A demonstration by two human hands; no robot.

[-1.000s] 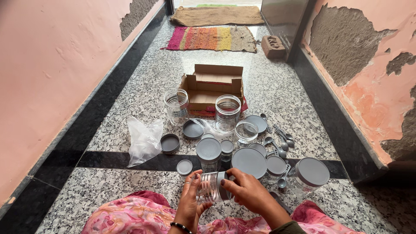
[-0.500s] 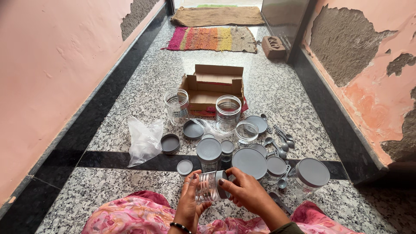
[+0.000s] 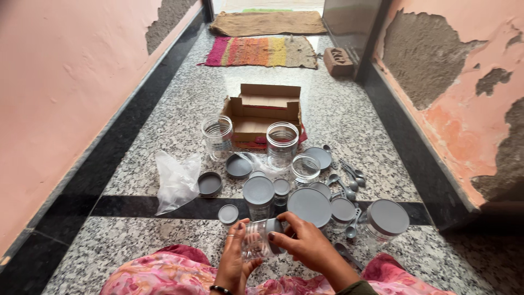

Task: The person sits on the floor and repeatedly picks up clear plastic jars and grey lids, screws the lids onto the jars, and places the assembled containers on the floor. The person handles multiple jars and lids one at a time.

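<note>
Head view: both hands hold one small clear jar above the lap.

The left hand (image 3: 233, 262) is wrapped around the body of the small clear jar (image 3: 256, 240); the right hand (image 3: 305, 248) is closed over its grey lid (image 3: 274, 226) end. Risk: the smooth plastic could slip from the left-hand grip and drop onto the granite floor (image 3: 136, 240). The lidded jars (image 3: 258, 195) stand just beyond; a swing of either elbow could topple them or scatter the grey spoons (image 3: 344, 177) beside the cardboard box (image 3: 265, 112).
</note>
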